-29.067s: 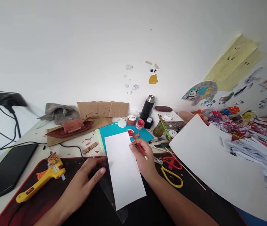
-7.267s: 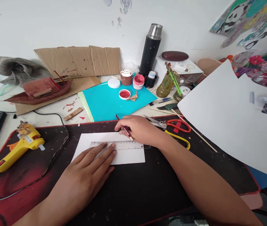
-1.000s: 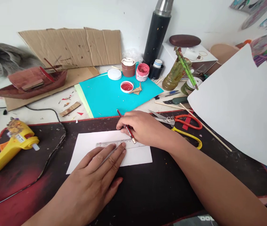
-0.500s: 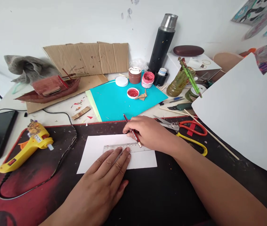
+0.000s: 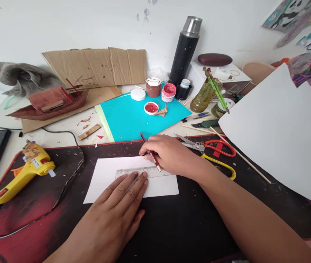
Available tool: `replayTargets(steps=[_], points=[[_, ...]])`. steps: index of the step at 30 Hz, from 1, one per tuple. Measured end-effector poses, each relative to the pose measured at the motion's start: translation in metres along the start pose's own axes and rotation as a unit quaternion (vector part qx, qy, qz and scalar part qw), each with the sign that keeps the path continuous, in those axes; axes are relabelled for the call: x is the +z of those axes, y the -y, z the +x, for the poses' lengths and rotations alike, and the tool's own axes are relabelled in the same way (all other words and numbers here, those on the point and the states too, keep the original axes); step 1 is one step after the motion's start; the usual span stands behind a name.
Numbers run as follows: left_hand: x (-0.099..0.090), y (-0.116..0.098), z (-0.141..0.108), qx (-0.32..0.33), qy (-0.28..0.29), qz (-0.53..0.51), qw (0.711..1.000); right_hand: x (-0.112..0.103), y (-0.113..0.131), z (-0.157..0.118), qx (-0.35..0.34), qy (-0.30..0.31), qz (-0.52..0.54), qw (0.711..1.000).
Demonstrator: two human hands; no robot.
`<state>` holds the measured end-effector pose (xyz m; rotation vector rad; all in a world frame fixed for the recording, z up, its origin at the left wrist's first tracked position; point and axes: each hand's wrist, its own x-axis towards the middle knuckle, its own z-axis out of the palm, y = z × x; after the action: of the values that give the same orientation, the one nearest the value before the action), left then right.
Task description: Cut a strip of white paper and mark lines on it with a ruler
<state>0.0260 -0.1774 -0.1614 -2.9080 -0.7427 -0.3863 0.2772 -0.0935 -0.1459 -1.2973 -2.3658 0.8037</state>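
Observation:
A white sheet of paper (image 5: 160, 188) lies on the dark mat, with a clear plastic ruler (image 5: 155, 172) across it. My left hand (image 5: 124, 202) rests flat on the ruler and paper, its fingers stretched out and pressing down from the near side. Between the fingers of my right hand (image 5: 166, 153) is a dark red pencil (image 5: 152, 156), its eraser end tilted toward me and its other end pointing away. This hand is over the right part of the paper, beside the ruler's far edge. Open scissors (image 5: 206, 146) with red and yellow handles lie just right of it.
A yellow glue gun (image 5: 23, 175) with its cord lies at left. Behind are a red-brown model boat (image 5: 51, 104), a turquoise sheet (image 5: 125, 122) with paint jars, and a black thermos (image 5: 185, 51). A large white sheet (image 5: 278, 135) stands at right beside a thin stick (image 5: 243, 157).
The whole view has shifted slightly, so things sit a little further left. Both hands, the ruler and the pencil keep nearly the same positions on the paper.

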Motion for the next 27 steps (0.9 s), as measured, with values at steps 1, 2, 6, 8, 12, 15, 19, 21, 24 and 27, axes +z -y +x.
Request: replayTargets(steps=[1, 2, 6, 8, 12, 15, 19, 21, 24, 27], points=[[0.0001, 0.0001, -0.0002, 0.000, 0.002, 0.001, 1.000, 0.0000, 0.0000, 0.0000, 0.000, 0.000, -0.001, 1.000], [0.0003, 0.0001, -0.0005, 0.000, 0.003, 0.001, 1.000, 0.0000, -0.0001, 0.0001, -0.001, 0.000, -0.001, 1.000], [0.0020, -0.0002, -0.0030, -0.005, 0.004, -0.003, 1.000, 0.0007, -0.0004, -0.0001, -0.003, -0.004, -0.004, 1.000], [0.0027, -0.0001, -0.0041, -0.010, 0.001, -0.004, 1.000, 0.0009, -0.0003, -0.0004, -0.003, -0.006, -0.003, 1.000], [0.0028, 0.0009, -0.0044, -0.009, 0.001, -0.002, 1.000, 0.0001, 0.0003, -0.0010, -0.004, -0.007, 0.004, 1.000], [0.0027, 0.0016, -0.0034, -0.006, -0.003, -0.007, 1.000, -0.0007, 0.0006, -0.0014, -0.002, -0.006, 0.008, 1.000], [0.0034, 0.0017, -0.0022, -0.008, -0.005, -0.013, 1.000, -0.0010, 0.0008, -0.0009, -0.005, -0.006, 0.005, 1.000], [0.0034, 0.0015, -0.0022, -0.007, 0.000, -0.009, 1.000, -0.0010, 0.0010, -0.0007, -0.006, -0.005, 0.004, 1.000], [0.0032, 0.0015, -0.0024, -0.004, 0.004, -0.004, 1.000, -0.0009, 0.0014, -0.0008, -0.004, -0.005, 0.005, 1.000], [0.0037, 0.0021, -0.0025, -0.002, 0.003, -0.003, 1.000, -0.0011, 0.0020, -0.0010, -0.003, -0.004, 0.004, 1.000]])
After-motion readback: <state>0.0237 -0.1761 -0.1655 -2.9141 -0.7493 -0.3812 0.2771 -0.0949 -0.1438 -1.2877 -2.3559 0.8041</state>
